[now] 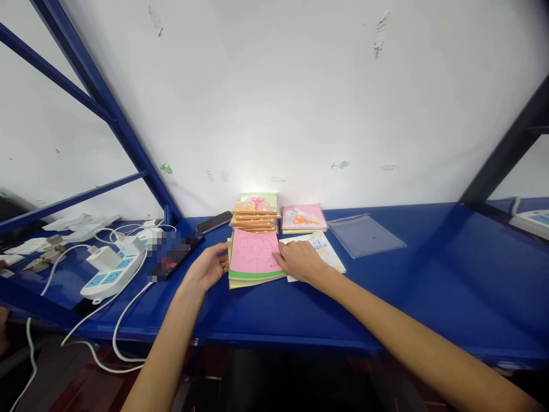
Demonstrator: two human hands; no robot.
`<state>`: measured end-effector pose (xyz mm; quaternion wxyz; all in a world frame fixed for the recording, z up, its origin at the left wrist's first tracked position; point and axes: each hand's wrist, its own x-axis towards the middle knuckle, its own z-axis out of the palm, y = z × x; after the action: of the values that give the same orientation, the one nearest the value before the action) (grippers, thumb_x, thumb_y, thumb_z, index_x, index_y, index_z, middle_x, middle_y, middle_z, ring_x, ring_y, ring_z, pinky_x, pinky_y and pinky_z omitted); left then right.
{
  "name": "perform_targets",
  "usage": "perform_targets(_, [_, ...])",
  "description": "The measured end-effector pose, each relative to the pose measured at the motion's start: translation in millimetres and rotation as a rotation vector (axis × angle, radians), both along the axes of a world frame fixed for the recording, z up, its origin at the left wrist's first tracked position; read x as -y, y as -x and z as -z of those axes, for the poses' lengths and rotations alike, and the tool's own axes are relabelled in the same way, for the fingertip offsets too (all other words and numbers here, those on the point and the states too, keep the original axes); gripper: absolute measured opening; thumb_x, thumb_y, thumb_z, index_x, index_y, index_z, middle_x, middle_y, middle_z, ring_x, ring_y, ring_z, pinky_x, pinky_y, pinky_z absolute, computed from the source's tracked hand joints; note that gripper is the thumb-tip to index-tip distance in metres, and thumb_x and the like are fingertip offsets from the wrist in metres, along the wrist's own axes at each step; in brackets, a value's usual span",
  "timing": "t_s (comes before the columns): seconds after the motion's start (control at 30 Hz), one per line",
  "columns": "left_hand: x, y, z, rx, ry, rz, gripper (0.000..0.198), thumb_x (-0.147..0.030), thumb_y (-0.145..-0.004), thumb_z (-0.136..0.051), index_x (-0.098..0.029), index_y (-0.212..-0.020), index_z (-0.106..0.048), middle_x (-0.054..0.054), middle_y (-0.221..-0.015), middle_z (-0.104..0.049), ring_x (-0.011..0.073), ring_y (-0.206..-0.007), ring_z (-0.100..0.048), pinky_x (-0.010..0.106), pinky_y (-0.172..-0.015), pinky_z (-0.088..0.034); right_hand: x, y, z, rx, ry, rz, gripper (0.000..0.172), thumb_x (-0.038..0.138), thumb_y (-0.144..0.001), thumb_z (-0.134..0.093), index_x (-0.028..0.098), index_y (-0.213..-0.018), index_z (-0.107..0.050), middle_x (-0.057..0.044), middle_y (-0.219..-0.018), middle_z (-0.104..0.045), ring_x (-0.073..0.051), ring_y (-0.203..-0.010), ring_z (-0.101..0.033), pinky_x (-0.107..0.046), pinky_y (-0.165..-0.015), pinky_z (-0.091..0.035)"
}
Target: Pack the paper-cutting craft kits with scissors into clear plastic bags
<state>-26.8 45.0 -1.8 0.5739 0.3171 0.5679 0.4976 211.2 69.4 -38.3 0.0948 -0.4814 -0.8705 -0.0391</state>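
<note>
A stack of coloured paper sheets (pixel 253 254) lies on the blue shelf, the pink top sheet printed with a line drawing of a vehicle. Green and yellow edges show under it. My left hand (pixel 210 265) is at the stack's left edge, fingers loosely bent and apart, holding nothing. My right hand (pixel 302 260) has its fingers curled together over the right edge, with the thumb on the pink sheet; its grip underneath is partly hidden. Beneath that hand lies a white printed cover (pixel 330 254). Behind are a pile of craft-paper packs (pixel 256 214) and a pink pack (pixel 303 218) picturing orange scissors.
A clear plastic sleeve (pixel 366 236) lies to the right on the blue shelf (pixel 446 274). At left are a black phone (pixel 214 222), a dark device (pixel 178 257) and a white power strip (pixel 114 274) with cables. Blue metal posts and a white wall stand behind.
</note>
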Motion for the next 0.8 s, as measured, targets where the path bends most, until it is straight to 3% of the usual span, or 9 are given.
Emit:
perform_targets(0.23, [8.0, -18.4, 22.6, -0.178, -0.217, -0.037, 0.045, -0.01, -0.066, -0.08, -0.015, -0.108, -0.066, 0.005, -0.079, -0.079, 0.0213, -0.064, -0.073, 0.028, -0.059, -0.056, 0.7, -0.9, 3.7, -0.172, 0.065, 0.009, 0.035, 0.037, -0.104, -0.046, 0.012, -0.105, -0.071, -0.02, -0.099, -0.077, -0.033, -0.098, -0.072, -0.039, -0.084, -0.047])
perform_targets(0.33, [16.7, -17.9, 22.5, -0.188, -0.308, -0.053, 0.054, -0.015, -0.065, -0.08, -0.015, -0.116, -0.062, 0.006, -0.08, -0.079, 0.0245, -0.066, -0.075, 0.031, -0.061, -0.058, 2.0, -2.8, -3.4, -0.349, 0.096, 0.047, 0.037, 0.043, -0.102, -0.05, 0.012, -0.103, -0.07, -0.023, -0.1, -0.076, -0.038, -0.102, -0.071, -0.045, -0.088, -0.047])
perform_targets(0.4, [24.1, -15.4, 17.8, -0.179, -0.383, -0.078, 0.06, -0.024, -0.068, -0.082, -0.017, -0.123, -0.058, 0.006, -0.089, -0.08, 0.0262, -0.076, -0.077, 0.033, -0.068, -0.06, 3.0, -2.2, -10.0, -0.516, 0.12, 0.051, 0.044, 0.051, -0.1, -0.053, 0.013, -0.116, -0.065, -0.023, -0.11, -0.074, -0.039, -0.108, -0.068, -0.049, -0.091, -0.048])
perform_targets(0.5, [35.1, -10.3, 12.6, -0.192, -0.537, -0.095, 0.065, -0.033, -0.07, -0.086, -0.021, -0.126, -0.056, 0.008, -0.104, -0.079, 0.0279, -0.094, -0.077, 0.033, -0.08, -0.06, 5.2, 4.7, -15.2, -0.784, 0.235, -0.054, 0.055, 0.059, -0.096, -0.059, 0.019, -0.133, -0.055, -0.014, -0.123, -0.072, -0.03, -0.109, -0.069, -0.043, -0.09, -0.053])
perform_targets(0.6, [43.3, -4.3, 19.5, -0.212, -0.655, -0.049, 0.062, -0.037, -0.074, -0.086, -0.021, -0.126, -0.055, 0.01, -0.115, -0.077, 0.0303, -0.11, -0.073, 0.036, -0.091, -0.058, 9.8, 16.2, -11.0, -1.008, 0.392, -0.207, 0.05, 0.056, -0.096, -0.061, 0.024, -0.134, -0.054, -0.007, -0.128, -0.072, -0.022, -0.11, -0.071, -0.035, -0.09, -0.058])
perform_targets(0.8, [49.4, 1.8, 44.9, -0.256, -0.584, -0.042, 0.062, -0.04, -0.079, -0.082, -0.016, -0.131, -0.058, 0.014, -0.131, -0.071, 0.0319, -0.127, -0.064, 0.042, -0.107, -0.05, 19.9, 30.4, -1.0, -1.282, 0.55, -0.33, 0.049, 0.045, -0.087, -0.076, 0.025, -0.127, -0.056, -0.005, -0.122, -0.073, -0.022, -0.113, -0.071, -0.037, -0.096, -0.058])
